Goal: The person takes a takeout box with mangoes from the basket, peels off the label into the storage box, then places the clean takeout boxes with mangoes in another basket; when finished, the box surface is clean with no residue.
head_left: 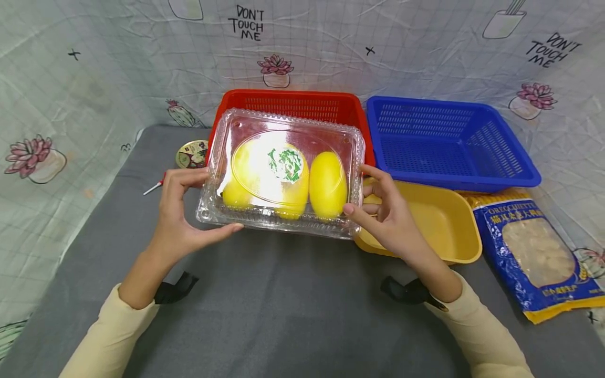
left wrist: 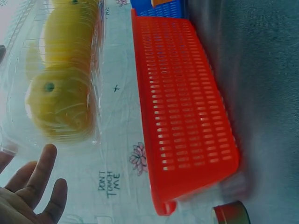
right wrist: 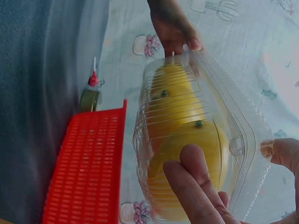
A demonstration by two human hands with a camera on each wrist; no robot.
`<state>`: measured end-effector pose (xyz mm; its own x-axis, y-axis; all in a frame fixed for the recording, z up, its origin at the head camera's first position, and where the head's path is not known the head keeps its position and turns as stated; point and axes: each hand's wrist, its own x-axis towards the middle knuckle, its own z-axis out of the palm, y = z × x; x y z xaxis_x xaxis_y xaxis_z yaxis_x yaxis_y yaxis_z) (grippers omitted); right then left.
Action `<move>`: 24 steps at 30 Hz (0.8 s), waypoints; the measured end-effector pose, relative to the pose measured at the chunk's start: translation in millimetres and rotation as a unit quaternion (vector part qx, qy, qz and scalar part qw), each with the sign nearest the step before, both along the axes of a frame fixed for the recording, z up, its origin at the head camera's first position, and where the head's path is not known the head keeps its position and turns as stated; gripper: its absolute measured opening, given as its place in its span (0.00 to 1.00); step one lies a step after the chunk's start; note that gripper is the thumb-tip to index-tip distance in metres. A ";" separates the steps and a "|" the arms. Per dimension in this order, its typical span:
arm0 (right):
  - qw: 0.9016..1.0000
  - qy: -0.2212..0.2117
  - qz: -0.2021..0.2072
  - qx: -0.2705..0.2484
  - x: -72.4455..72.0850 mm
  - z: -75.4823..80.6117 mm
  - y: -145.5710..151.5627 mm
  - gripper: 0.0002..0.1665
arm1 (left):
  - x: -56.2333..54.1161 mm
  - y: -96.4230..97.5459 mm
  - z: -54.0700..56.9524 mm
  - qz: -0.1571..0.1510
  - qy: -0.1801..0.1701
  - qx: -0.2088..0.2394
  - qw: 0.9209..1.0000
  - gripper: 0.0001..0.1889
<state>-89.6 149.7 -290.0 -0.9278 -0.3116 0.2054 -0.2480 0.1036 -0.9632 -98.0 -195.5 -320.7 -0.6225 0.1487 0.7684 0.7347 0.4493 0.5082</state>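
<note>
One clear clamshell [head_left: 283, 227], at least three yellow fruits [head_left: 328, 185] inside, held up before one red basket [head_left: 326, 105]. Left hand [head_left: 176, 228], right hand [head_left: 396, 226] grip opposite ends, thumbs spread from fingers. One blue basket [head_left: 425, 155], one yellow bin [head_left: 432, 218] at right.

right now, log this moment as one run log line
grip: left hand, right hand | held: clear container | inside: yellow fruit | position: above gray table

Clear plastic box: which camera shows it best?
The head view: the whole clear plastic box fits in frame. The left wrist view crops it; the right wrist view shows its ribbed side, partly behind the right hand.
</note>
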 end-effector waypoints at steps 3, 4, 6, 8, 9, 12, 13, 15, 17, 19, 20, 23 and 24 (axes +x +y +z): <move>1.000 -0.009 0.008 -0.011 3.3 -5.9 -1.1 0.42 | 3.5 -1.7 -2.8 -0.004 -0.002 -0.001 1.000 0.50; 1.000 -0.013 0.011 -0.014 4.2 -7.8 -1.6 0.42 | 4.4 -2.3 -3.9 -0.004 -0.003 -0.001 1.000 0.50; 1.000 -0.020 0.014 -0.018 5.7 -12.1 -2.7 0.43 | 6.4 -3.8 -6.2 -0.005 -0.007 -0.002 1.000 0.50; 0.999 -0.025 0.015 -0.015 7.1 -16.1 -3.7 0.43 | 8.6 -5.6 -8.9 -0.005 -0.013 -0.005 1.000 0.50; 0.999 -0.027 0.015 -0.014 7.9 -18.0 -3.8 0.43 | 9.8 -6.5 -10.3 -0.005 -0.014 -0.007 1.000 0.49; 0.999 -0.031 0.015 -0.010 10.4 -23.0 -4.8 0.43 | 12.6 -9.2 -14.6 -0.011 -0.014 -0.005 1.000 0.49; 0.999 -0.033 0.016 -0.009 11.3 -24.3 -4.9 0.43 | 13.3 -10.0 -16.5 -0.015 -0.013 -0.002 1.000 0.48; 0.999 -0.038 0.021 -0.006 13.1 -26.6 -4.6 0.44 | 14.7 -11.7 -20.3 -0.026 -0.009 0.003 1.000 0.48; 0.999 -0.045 0.023 -0.002 14.5 -28.5 -3.3 0.44 | 15.7 -13.1 -24.2 -0.041 -0.007 0.009 0.999 0.47; 0.998 -0.052 0.024 0.006 15.7 -29.9 -1.0 0.43 | 16.7 -14.5 -27.5 -0.056 -0.011 0.011 0.998 0.46; 0.998 -0.054 0.025 0.008 16.2 -30.7 0.2 0.43 | 17.0 -15.0 -28.6 -0.064 -0.013 0.013 0.998 0.46; 0.998 -0.055 0.028 0.007 18.2 -33.1 3.2 0.43 | 17.3 -16.5 -30.8 -0.086 -0.021 0.017 0.996 0.44; 0.998 -0.054 0.030 0.005 19.0 -34.2 3.9 0.43 | 17.6 -17.0 -31.2 -0.093 -0.024 0.018 0.995 0.44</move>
<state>-70.6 153.6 -324.2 -0.9236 -0.3698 0.1014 -0.1487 0.1018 -0.9836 -80.4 -212.5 -352.0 -0.6231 0.2382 0.7450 0.7779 0.2880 0.5585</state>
